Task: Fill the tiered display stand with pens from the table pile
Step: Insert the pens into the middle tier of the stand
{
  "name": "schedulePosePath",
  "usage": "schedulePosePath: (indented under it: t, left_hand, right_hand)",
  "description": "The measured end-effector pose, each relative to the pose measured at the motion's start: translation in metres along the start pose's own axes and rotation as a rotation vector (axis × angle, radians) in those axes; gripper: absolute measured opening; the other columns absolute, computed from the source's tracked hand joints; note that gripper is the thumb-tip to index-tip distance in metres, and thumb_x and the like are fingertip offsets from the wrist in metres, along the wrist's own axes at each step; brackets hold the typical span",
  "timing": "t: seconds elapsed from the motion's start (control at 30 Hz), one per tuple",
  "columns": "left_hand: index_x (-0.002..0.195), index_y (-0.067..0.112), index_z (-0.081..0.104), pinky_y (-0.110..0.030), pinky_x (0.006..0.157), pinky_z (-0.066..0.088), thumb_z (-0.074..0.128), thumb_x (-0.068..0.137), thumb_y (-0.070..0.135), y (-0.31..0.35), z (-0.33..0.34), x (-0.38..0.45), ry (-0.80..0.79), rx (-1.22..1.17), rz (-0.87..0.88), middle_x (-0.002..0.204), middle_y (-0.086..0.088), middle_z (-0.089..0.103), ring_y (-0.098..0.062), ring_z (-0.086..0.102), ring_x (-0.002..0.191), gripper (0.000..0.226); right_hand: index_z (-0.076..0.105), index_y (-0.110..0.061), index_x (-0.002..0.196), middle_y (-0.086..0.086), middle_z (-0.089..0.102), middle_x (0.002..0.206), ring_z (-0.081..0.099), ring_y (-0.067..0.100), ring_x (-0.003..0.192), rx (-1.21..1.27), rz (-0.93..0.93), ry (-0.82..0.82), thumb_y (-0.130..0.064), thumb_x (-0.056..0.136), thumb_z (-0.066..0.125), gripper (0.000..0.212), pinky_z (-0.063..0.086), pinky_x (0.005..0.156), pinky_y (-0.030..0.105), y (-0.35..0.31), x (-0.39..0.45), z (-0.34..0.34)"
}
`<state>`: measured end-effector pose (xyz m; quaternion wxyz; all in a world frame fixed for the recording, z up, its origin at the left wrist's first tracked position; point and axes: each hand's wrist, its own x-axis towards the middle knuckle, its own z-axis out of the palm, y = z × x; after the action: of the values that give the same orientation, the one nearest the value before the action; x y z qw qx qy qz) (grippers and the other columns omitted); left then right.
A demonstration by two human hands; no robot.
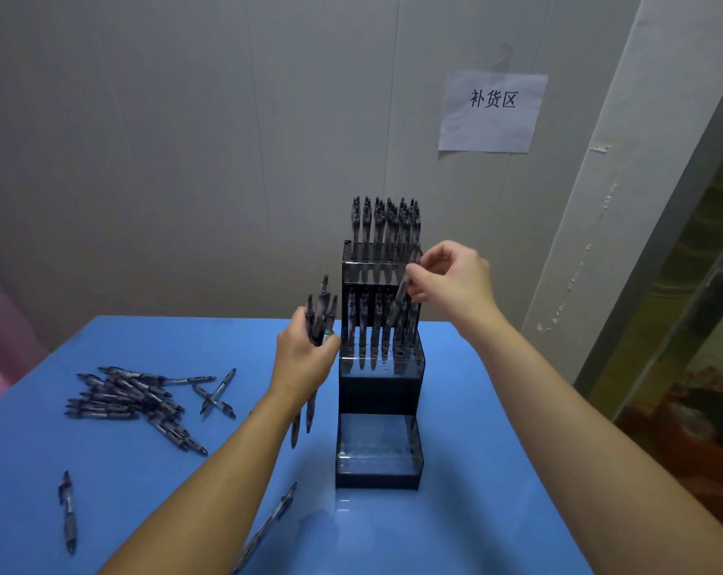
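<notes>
On the blue counter, the pile of pens lies at nine o'clock of the tiered stand, with a stray pen nearer at seven. The left hand, fingers clenched round a bundle of pens, hangs just beside the stand's left edge. The right hand pinches a single pen, tilted, over the half-filled middle tier; the top tier is full, the bottom bare

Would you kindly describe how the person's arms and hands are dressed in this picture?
Both forearms are bare as far as the frame shows: no sleeves, gloves, watch, bracelets or rings can be seen on the left hand or the right hand. Fingernails look short and unpainted, though the picture is too soft to be certain.
</notes>
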<state>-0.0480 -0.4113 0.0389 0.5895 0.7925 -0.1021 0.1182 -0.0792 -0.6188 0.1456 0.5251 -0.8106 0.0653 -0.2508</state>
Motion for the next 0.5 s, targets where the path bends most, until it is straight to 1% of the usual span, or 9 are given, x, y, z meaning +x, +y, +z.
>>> schedulePosePath:
  t: [0.07, 0.1, 0.17, 0.2, 0.23, 0.3, 0.43, 0.5]
  left_hand:
    - [0.080, 0.015, 0.043, -0.035, 0.051, 0.042, 0.062, 0.089, 0.005, 0.003, -0.003, 0.004, 0.026, -0.017, 0.001, 0.069, -0.006, 0.045, -0.022, 0.039, 0.059, 0.023]
    - [0.080, 0.015, 0.044, -0.035, 0.052, 0.042, 0.062, 0.088, 0.006, 0.005, -0.004, 0.005, 0.036, -0.028, 0.001, 0.069, -0.006, 0.045, -0.022, 0.040, 0.060, 0.023]
    - [0.080, 0.017, 0.045, -0.035, 0.052, 0.042, 0.063, 0.088, 0.006, 0.008, -0.006, 0.008, 0.052, -0.041, 0.005, 0.068, -0.004, 0.046, -0.021, 0.040, 0.060, 0.023]
    - [0.080, 0.018, 0.045, -0.035, 0.051, 0.042, 0.063, 0.088, 0.006, 0.008, -0.007, 0.009, 0.057, -0.044, 0.006, 0.067, -0.003, 0.046, -0.021, 0.041, 0.060, 0.023]
    - [0.080, 0.018, 0.045, -0.035, 0.051, 0.042, 0.064, 0.088, 0.006, 0.009, -0.008, 0.010, 0.059, -0.048, 0.007, 0.067, -0.003, 0.046, -0.022, 0.041, 0.060, 0.023]
    - [0.078, 0.019, 0.044, -0.035, 0.051, 0.042, 0.064, 0.088, 0.006, 0.010, -0.010, 0.011, 0.063, -0.058, 0.010, 0.067, -0.004, 0.045, -0.023, 0.040, 0.060, 0.025]
    - [0.078, 0.021, 0.044, -0.034, 0.051, 0.042, 0.064, 0.089, 0.006, 0.010, -0.013, 0.010, 0.067, -0.064, 0.015, 0.067, -0.003, 0.044, -0.023, 0.040, 0.060, 0.027]
    - [0.078, 0.020, 0.043, -0.034, 0.050, 0.041, 0.063, 0.089, 0.005, 0.011, -0.015, 0.010, 0.072, -0.075, 0.012, 0.066, -0.003, 0.044, -0.023, 0.039, 0.059, 0.027]
  right_hand:
    - [0.065, -0.015, 0.084, 0.007, 0.074, 0.083, 0.075, 0.021, 0.075, -0.170, -0.035, 0.000, -0.016, 0.090, 0.074, 0.011, 0.064, 0.074, 0.038, 0.013, 0.000, 0.008]
    - [0.065, -0.015, 0.084, 0.006, 0.072, 0.084, 0.072, 0.019, 0.076, -0.222, -0.047, 0.001, -0.018, 0.091, 0.073, 0.012, 0.062, 0.074, 0.034, 0.018, -0.001, 0.012]
    - [0.065, -0.014, 0.087, 0.004, 0.069, 0.086, 0.064, 0.010, 0.073, -0.292, -0.066, 0.021, -0.020, 0.094, 0.071, 0.011, 0.052, 0.065, 0.018, 0.024, -0.004, 0.018]
    - [0.066, -0.013, 0.090, 0.003, 0.068, 0.086, 0.060, 0.006, 0.071, -0.315, -0.067, 0.031, -0.021, 0.094, 0.070, 0.011, 0.045, 0.061, 0.013, 0.027, -0.004, 0.021]
    - [0.066, -0.012, 0.091, 0.003, 0.067, 0.086, 0.057, 0.004, 0.070, -0.329, -0.059, 0.033, -0.022, 0.095, 0.069, 0.011, 0.041, 0.059, 0.010, 0.029, -0.004, 0.024]
    - [0.066, -0.011, 0.092, 0.002, 0.066, 0.086, 0.056, 0.003, 0.069, -0.347, -0.034, 0.017, -0.023, 0.096, 0.069, 0.013, 0.039, 0.057, 0.010, 0.034, -0.003, 0.029]
    - [0.066, -0.012, 0.094, 0.003, 0.066, 0.088, 0.057, 0.006, 0.072, -0.391, -0.011, -0.016, -0.024, 0.096, 0.069, 0.013, 0.043, 0.063, 0.017, 0.040, -0.001, 0.038]
    - [0.066, -0.012, 0.095, 0.002, 0.065, 0.087, 0.057, 0.006, 0.073, -0.391, -0.010, -0.024, -0.024, 0.096, 0.068, 0.012, 0.043, 0.062, 0.017, 0.040, 0.001, 0.040]
